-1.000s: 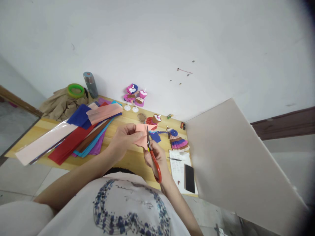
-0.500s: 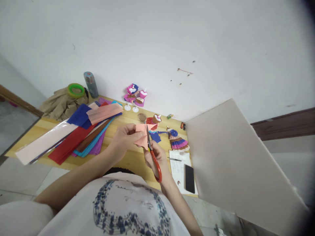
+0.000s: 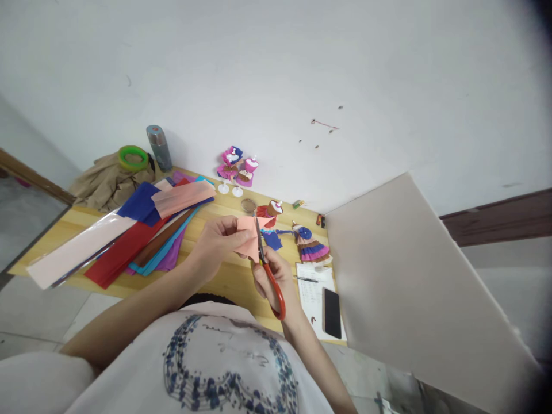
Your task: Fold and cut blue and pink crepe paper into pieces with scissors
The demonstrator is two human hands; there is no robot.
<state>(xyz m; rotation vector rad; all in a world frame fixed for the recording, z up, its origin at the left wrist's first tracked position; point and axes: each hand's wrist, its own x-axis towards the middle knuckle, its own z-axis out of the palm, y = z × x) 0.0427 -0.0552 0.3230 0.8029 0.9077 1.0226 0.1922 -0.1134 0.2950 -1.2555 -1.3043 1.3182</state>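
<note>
My left hand [image 3: 222, 238] pinches a small piece of salmon-pink crepe paper [image 3: 247, 245] between thumb and fingers, held above the wooden table. Red-handled scissors [image 3: 273, 283] are gripped in my right hand [image 3: 278, 275], their blades pointing away from me and lying across the paper's right part. A pointed flap of the paper sticks out to the right beyond the blades. Just past the paper stands a small dress form in red and brown [image 3: 268, 211], with a blue scrap [image 3: 272, 239] lying in front of it.
Folded coloured papers [image 3: 125, 247] spread over the table's left side. Behind them are a flask [image 3: 159, 148] and green tape ring [image 3: 133, 158] on brown cloth. Two dressed mini mannequins [image 3: 246, 172] stand by the wall. Rightward lie a ruffled dress [image 3: 311, 244], phone [image 3: 332, 313] and upright board [image 3: 414, 276].
Very little differs. The scissors have shifted slightly against the paper, their handle a touch further right. Both hands stay in nearly the same place.
</note>
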